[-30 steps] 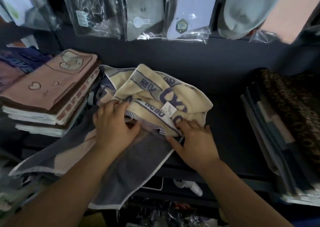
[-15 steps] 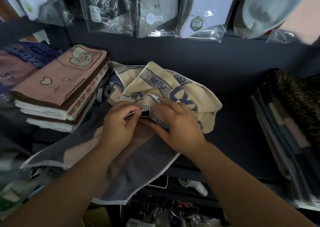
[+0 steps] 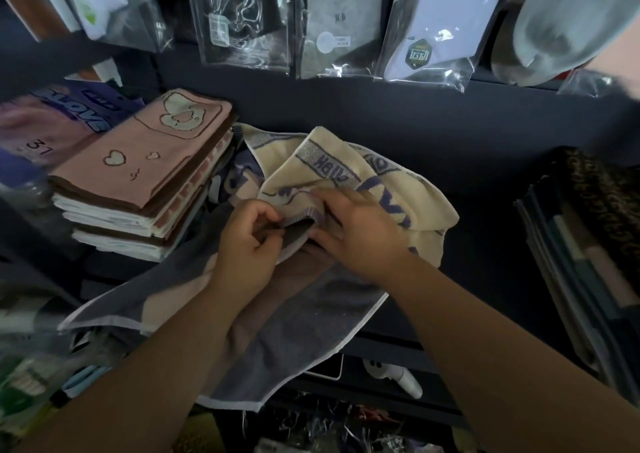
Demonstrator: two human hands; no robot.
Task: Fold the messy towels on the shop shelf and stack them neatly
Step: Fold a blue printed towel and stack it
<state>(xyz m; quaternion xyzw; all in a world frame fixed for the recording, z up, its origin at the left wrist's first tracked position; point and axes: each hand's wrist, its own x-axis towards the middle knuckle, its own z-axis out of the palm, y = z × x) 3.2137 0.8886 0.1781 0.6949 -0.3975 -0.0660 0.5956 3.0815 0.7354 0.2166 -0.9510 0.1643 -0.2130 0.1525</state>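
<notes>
Cream towel [image 3: 398, 179] lies bunched; left hand [image 3: 247, 244] and right hand [image 3: 360, 234] pinch its striped hem [image 3: 300, 217], fingers clamped. Pulling that edge taut first should square the fold.

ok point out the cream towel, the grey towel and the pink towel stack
cream towel [image 3: 431, 210]: head view, plain cream patch at its right end
grey towel [image 3: 311, 324]: head view, flat part near its front hem
pink towel stack [image 3: 138, 161]: head view, top towel's face
</notes>
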